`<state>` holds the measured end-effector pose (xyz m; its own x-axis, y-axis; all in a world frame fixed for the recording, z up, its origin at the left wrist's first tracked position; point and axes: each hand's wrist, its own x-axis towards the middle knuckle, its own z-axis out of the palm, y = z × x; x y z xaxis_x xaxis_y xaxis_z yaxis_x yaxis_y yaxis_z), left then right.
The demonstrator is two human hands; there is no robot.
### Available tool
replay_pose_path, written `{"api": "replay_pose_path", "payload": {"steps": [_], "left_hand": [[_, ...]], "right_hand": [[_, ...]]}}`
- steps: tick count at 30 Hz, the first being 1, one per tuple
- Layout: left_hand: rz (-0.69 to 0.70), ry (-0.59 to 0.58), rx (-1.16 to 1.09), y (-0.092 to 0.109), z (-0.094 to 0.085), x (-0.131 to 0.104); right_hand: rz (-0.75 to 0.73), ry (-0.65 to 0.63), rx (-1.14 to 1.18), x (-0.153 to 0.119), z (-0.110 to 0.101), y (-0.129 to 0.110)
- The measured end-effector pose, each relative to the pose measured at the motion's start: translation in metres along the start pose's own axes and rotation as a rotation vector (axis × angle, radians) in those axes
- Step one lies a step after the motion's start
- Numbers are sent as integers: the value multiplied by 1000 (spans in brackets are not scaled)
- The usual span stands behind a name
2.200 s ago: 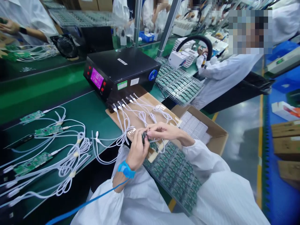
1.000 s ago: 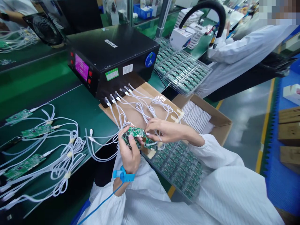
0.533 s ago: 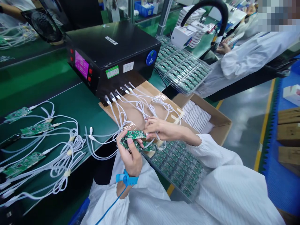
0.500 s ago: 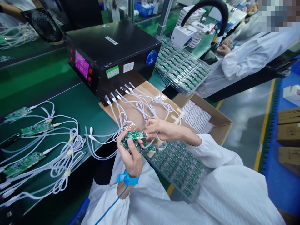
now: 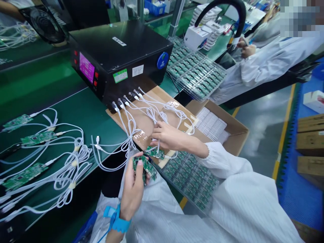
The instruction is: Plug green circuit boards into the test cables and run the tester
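Note:
My left hand [image 5: 133, 189] holds a small stack of green circuit boards [image 5: 144, 167] upright in front of my lap; a blue wrist strap [image 5: 115, 219] circles that wrist. My right hand [image 5: 167, 136] rests on the cardboard sheet [image 5: 144, 125] among white cables [image 5: 152, 116], fingers around a cable end just above a single green board [image 5: 155, 152] lying at the cardboard's near edge. The cables run up to a black tester box [image 5: 113, 57] with a pink screen.
A clear tray of green boards [image 5: 192, 182] lies on my lap. An open carton with white parts [image 5: 217, 128] sits to the right. More boards on white cables [image 5: 37, 138] lie on the green mat at left. A person in white works at the back right beside stacked trays [image 5: 197, 72].
My hands have separated. The left hand drew the stack of boards down toward my lap. One board now lies on the cardboard edge, and the right hand sits over the cables above it.

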<state>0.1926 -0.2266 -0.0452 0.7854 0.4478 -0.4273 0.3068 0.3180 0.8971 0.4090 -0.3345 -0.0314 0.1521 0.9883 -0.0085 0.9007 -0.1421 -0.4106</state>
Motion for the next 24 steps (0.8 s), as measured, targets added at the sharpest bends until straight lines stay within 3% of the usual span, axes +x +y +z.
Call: {"api": "replay_pose_path", "payload": {"steps": [4, 7, 10, 13, 17, 21, 24], "left_hand": [[-157, -122, 81, -7, -14, -12], [-191, -105, 133, -6, -19, -17], [-186, -76, 124, -4, -23, -16], [-191, -69, 36, -3, -24, -11], [-152, -66, -71, -1, -21, 0], [-37, -19, -79, 4, -15, 9], [24, -67, -65, 8, -9, 14]], "right_hand": [[258, 23, -128, 13, 11, -14], [432, 15, -156, 20, 21, -30], [488, 45, -83, 23, 29, -42], [475, 115, 64, 18, 34, -45], [348, 132, 229, -1, 36, -40], [256, 129, 260, -23, 34, -37], [273, 163, 240, -35, 32, -38]]}}
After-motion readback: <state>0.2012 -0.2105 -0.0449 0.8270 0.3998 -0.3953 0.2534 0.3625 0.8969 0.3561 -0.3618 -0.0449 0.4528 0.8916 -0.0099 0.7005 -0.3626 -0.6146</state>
